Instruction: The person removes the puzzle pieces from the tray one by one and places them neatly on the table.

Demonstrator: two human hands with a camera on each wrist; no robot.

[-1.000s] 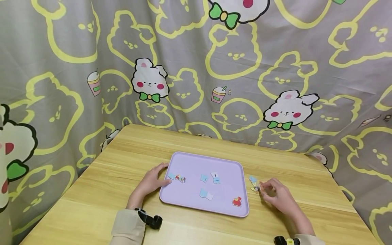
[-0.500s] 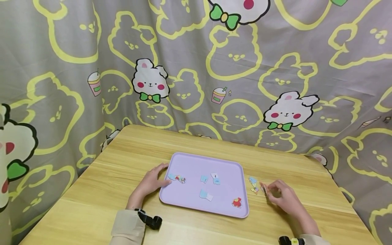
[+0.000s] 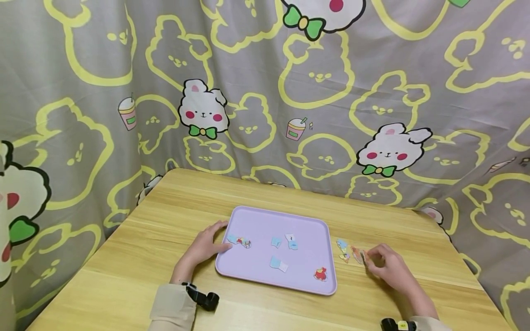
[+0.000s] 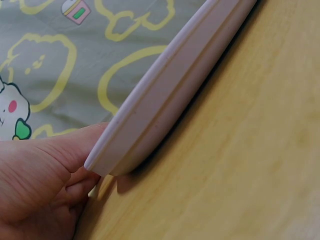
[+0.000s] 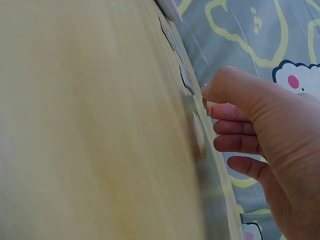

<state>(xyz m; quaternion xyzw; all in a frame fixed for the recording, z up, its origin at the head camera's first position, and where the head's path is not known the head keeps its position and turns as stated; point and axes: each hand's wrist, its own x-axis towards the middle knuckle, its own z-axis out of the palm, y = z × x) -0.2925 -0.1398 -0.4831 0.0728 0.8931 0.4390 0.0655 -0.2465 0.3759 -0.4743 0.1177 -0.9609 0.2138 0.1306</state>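
Observation:
My left hand [image 3: 205, 246] grips the left edge of a lilac tray [image 3: 256, 221]. In the left wrist view its thumb lies over the tray's rim [image 4: 145, 95], with the other fingers curled below. To the right of the tray, my right hand [image 3: 389, 265] pinches a small puzzle piece [image 5: 206, 102] between thumb and index finger, close over the table; the fingers hide much of it. Just left of those fingertips lies an orange puzzle piece [image 3: 356, 253]. A blue and yellow piece [image 3: 342, 244] lies between it and the tray.
On the tray are a red piece [image 3: 320, 273] at the front right, light blue and white pieces [image 3: 279, 263] in the middle, and a multicoloured strip [image 3: 240, 241] near my left thumb. A patterned curtain [image 3: 256, 151] hangs behind the wooden table [image 3: 198, 197].
My right hand has shifted a little to the right, away from the tray. The orange piece beside its fingertips shows more now. The left hand and tray have stayed in place.

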